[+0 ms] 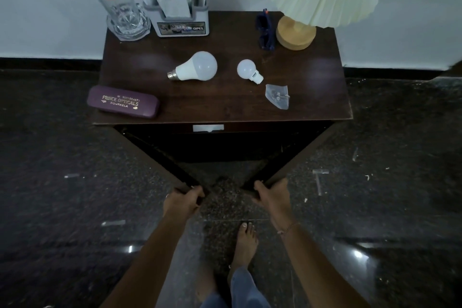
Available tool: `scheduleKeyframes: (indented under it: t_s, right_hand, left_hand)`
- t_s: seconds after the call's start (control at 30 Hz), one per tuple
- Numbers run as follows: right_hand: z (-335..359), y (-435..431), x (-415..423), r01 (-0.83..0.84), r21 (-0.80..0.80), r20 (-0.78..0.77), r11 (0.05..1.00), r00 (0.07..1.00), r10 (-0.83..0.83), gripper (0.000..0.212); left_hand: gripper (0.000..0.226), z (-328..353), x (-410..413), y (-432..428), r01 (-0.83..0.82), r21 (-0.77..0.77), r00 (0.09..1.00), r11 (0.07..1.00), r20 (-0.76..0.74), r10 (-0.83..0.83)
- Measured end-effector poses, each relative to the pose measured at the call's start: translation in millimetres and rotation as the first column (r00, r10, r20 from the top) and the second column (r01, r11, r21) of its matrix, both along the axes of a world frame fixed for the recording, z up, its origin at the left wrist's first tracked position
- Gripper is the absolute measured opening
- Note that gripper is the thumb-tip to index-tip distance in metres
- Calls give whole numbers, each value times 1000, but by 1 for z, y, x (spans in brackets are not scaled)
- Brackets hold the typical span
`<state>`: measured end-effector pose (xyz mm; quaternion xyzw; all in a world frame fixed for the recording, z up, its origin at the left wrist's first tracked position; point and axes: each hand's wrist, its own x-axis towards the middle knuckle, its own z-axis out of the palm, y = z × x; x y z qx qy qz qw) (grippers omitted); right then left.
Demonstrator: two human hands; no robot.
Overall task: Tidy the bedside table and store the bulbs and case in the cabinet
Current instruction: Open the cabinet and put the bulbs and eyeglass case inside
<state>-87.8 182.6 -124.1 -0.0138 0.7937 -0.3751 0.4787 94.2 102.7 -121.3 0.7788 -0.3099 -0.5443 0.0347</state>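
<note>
On the dark wooden bedside table (225, 105) lie a large white bulb (196, 66), a small white bulb (248, 70) and a purple spectacle case (123, 102) at the front left corner. Below the top, both cabinet doors stand swung out toward me. My left hand (183, 201) grips the edge of the left door (160, 157). My right hand (271, 197) grips the edge of the right door (287, 157). The cabinet's inside is dark and I cannot see what it holds.
A tall glass (117, 5) and a grey tissue holder (178, 11) stand at the back left. Blue sunglasses (265, 30) and a lamp with a wooden base (296, 34) stand at the back right. A small plastic bag (278, 95) lies front right. My bare foot (246, 240) is on the dark floor.
</note>
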Motion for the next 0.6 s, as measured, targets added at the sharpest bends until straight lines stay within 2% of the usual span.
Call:
scheduleKeyframes:
  t_s: [0.2, 0.4, 0.5, 0.6]
  right_hand:
    - [4, 26, -6, -25, 81, -54, 996, 998, 29, 40]
    - [8, 52, -16, -108, 188, -169, 976, 976, 141, 33]
    - [5, 65, -25, -158, 245, -193, 957, 959, 207, 41]
    - [11, 78, -34, -224, 314, -249, 923, 918, 308, 43]
  left_hand:
    - [14, 1, 31, 8, 108, 52, 992, 993, 58, -111]
    - [21, 10, 57, 17, 152, 47, 985, 987, 79, -156]
    - [5, 19, 80, 23, 206, 7, 969, 979, 138, -205]
    - [26, 31, 108, 28, 355, 15, 904, 935, 249, -347]
